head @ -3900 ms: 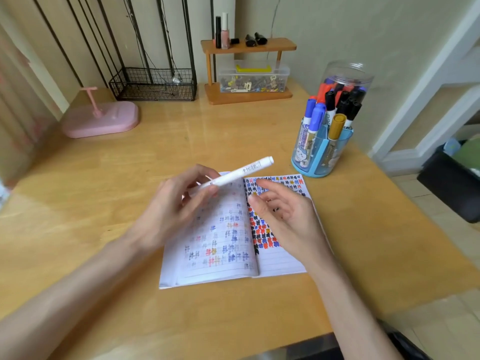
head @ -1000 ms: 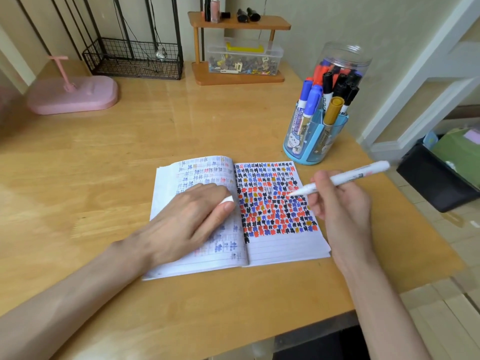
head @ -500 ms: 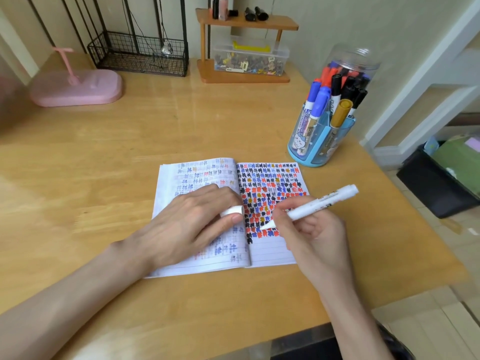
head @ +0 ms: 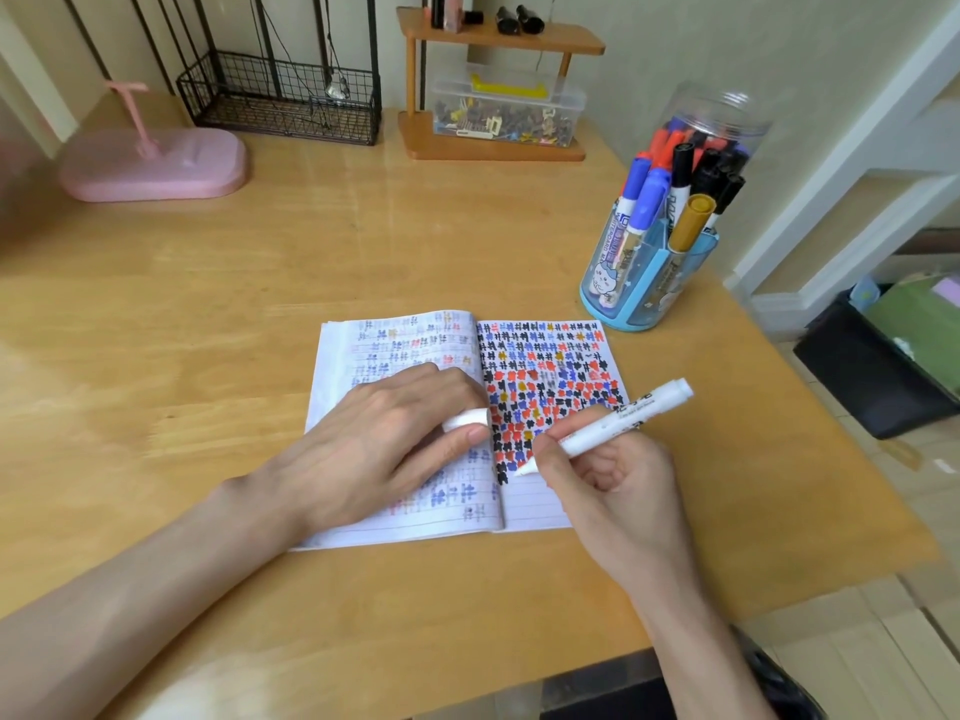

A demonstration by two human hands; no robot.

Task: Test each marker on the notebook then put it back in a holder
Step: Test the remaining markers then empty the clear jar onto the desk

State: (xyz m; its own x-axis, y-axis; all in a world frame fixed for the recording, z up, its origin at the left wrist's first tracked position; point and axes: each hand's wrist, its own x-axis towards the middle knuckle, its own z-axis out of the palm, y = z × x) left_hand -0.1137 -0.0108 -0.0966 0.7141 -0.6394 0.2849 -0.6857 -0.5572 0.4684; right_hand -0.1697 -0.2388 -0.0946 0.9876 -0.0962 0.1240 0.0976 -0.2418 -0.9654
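- Low on the right-hand page, the fingers [head: 602, 472] of the right hand [head: 623, 506] are curled round a white marker [head: 618, 420], its uncapped tip against the lined paper just beside the last dark scribble.
- On the left page the left hand [head: 379, 444] lies palm down, pinching the white cap [head: 465, 419] near the spine.
- Under both hands the open notebook [head: 337, 350] lies flat on the tabletop [head: 260, 283]; coloured scribbles fill most of its right page.
- Just beyond its far right corner stands the blue holder [head: 639, 298] with blue, black and gold-capped markers, and a clear jar [head: 717, 116] of markers behind it.
- Along the far edge sit a pink stand [head: 156, 166], a wire basket [head: 280, 101] and a wooden shelf [head: 498, 41].
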